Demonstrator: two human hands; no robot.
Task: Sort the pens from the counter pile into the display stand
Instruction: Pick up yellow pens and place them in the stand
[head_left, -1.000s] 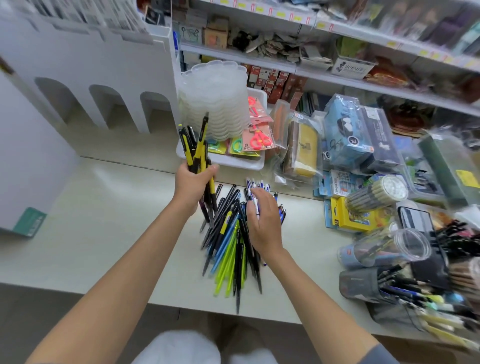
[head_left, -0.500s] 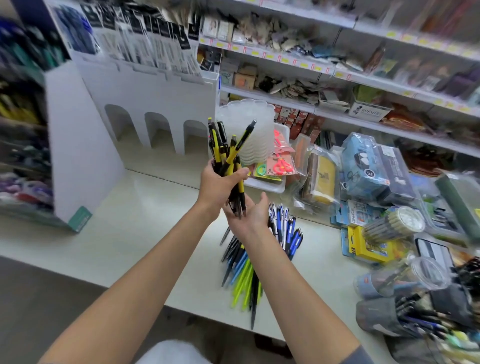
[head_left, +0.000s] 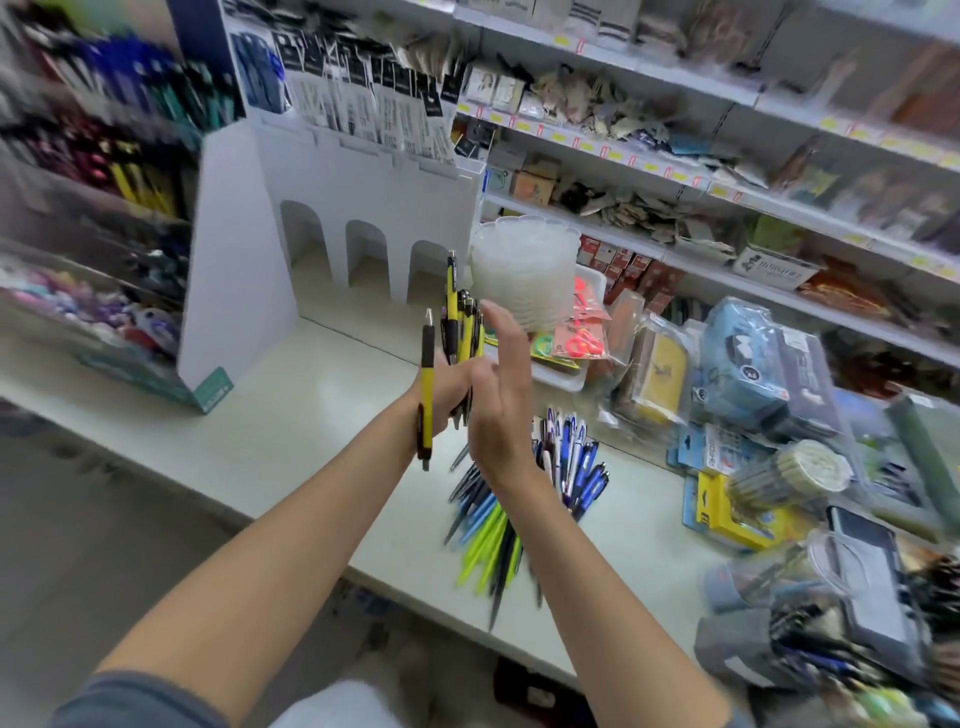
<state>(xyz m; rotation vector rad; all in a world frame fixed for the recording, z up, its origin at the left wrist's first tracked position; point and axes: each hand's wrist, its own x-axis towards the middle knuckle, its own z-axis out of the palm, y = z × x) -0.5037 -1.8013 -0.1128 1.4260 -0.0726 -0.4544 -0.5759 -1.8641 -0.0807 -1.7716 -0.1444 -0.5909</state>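
The left hand (head_left: 441, 402) grips a bunch of yellow-and-black pens (head_left: 460, 325) upright above the counter (head_left: 291, 410), one yellow pen (head_left: 426, 395) lying along its outer side. The right hand (head_left: 501, 410) is flat and straight-fingered against the bunch. Below them lies the pen pile (head_left: 493, 525); the white display stand (head_left: 234, 260) stands to the left.

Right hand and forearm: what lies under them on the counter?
Under the right hand and forearm lies the pen pile: green, blue and black pens show to the arm's left, blue-and-white ones to its right. The pile's middle is covered.
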